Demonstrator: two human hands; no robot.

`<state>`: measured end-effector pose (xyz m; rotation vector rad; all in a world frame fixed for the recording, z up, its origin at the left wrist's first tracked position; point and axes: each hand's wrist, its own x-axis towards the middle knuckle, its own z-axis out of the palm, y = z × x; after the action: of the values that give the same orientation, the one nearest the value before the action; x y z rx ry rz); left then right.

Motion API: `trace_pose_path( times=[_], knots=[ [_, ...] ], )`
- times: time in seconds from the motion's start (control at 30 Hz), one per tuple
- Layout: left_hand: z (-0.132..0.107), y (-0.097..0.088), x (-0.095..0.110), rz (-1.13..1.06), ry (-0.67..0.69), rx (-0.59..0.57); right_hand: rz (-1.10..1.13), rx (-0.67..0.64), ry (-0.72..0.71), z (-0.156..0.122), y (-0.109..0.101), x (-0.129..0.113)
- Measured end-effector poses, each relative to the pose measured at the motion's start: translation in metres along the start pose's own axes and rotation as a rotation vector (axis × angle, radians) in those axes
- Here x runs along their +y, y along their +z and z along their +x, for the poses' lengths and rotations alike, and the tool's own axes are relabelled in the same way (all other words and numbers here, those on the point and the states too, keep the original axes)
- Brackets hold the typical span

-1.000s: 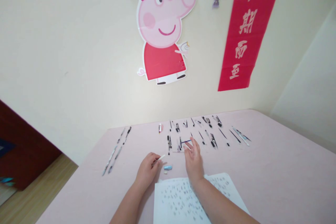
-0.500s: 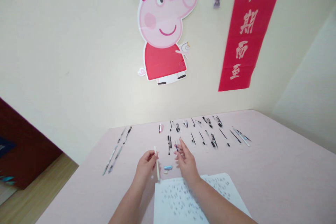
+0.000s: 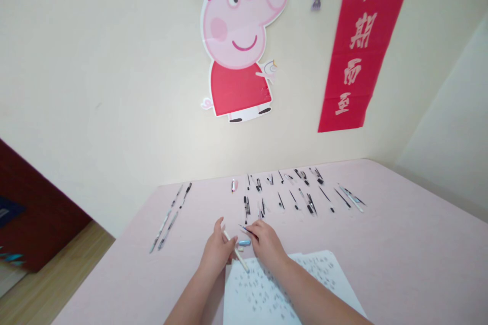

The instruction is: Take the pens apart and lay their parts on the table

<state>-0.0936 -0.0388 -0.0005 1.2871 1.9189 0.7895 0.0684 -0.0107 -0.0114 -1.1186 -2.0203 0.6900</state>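
Note:
My left hand holds a white pen barrel slantwise between thumb and fingers, its lower end over the sheet of paper. In my right hand, fingers pinch a thin dark pen refill, its tip pointing left toward the barrel's upper end. The refill and barrel are apart. Between the hands lies a light blue pen cap, with a small pale piece beside it. Dark handwritten marks cover the paper, partly hidden under my right forearm.
Several pen parts, refills and caps lie in two rows along the back of the pink table. At the left are several pens. A wall with a pig cutout and a red banner stands behind the table.
My right hand has moved left and down from the back rows with the refill, which has turned to point left. The left hand has tilted the barrel, its lower end shifting right.

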Motion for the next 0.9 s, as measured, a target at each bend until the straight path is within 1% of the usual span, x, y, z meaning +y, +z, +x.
trace_pose_path(
  times=[0.13,0.23,0.33,0.37,0.43,0.53,0.57,0.63,0.7,0.9],
  knots=[
    [0.001,0.000,-0.004,0.144,0.089,0.010,-0.056,-0.044,-0.057,0.000,0.006,0.003],
    [0.000,-0.001,-0.004,0.207,0.100,0.006,-0.099,-0.081,-0.067,-0.001,0.005,0.002],
    [-0.006,-0.005,0.001,0.283,0.109,-0.001,-0.121,-0.101,-0.057,-0.001,0.002,-0.001],
    [-0.010,-0.007,0.003,0.308,0.136,-0.010,-0.124,-0.108,-0.050,-0.001,0.000,-0.002],
    [-0.018,-0.012,0.009,0.358,0.242,-0.046,-0.122,-0.119,-0.039,-0.001,-0.002,-0.003],
    [-0.030,-0.015,0.017,0.395,0.392,-0.136,-0.092,-0.125,-0.051,0.000,-0.001,-0.003],
    [-0.034,-0.015,0.019,0.407,0.418,-0.163,-0.079,-0.122,-0.056,0.000,0.000,-0.003],
    [-0.038,-0.014,0.020,0.425,0.454,-0.211,-0.056,-0.116,-0.066,0.000,0.002,-0.002],
    [-0.039,-0.011,0.019,0.438,0.474,-0.229,-0.042,-0.112,-0.071,0.000,0.003,-0.002],
    [-0.036,-0.005,0.017,0.498,0.533,-0.219,0.005,-0.080,-0.046,-0.002,0.002,-0.002]
  ],
)
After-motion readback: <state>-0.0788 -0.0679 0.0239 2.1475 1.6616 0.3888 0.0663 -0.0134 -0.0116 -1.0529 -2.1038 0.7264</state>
